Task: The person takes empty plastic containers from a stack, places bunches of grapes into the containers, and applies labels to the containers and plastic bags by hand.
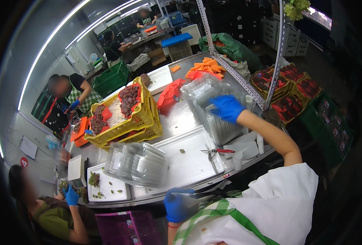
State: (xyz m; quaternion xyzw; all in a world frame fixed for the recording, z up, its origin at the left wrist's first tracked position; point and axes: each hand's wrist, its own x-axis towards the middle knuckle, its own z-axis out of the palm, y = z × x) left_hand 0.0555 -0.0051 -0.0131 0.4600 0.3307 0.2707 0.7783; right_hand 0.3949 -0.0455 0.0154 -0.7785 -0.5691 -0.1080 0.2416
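Note:
My right hand (228,109), in a blue glove and slightly blurred, is over the large stack of clear plastic clamshell boxes (214,122); whether it grips one cannot be told. My left hand (179,205), also blue-gloved and blurred, is at the table's near edge by my apron, its fingers curled; what it may hold is unclear. Another stack of clear clamshell boxes (138,165) rests partly on the large white tray (181,165). Red-handled pruning shears (220,150) and a pair of metal snips (212,160) lie at that tray's right end.
Stacked yellow crates (150,116) hold grape bunches (129,101). Near them lie a red bag (170,95) and orange sheets (207,67). A small white tray (122,196) bears loose grapes. Co-workers stand left and far back. A perforated metal post (277,61) rises at the right.

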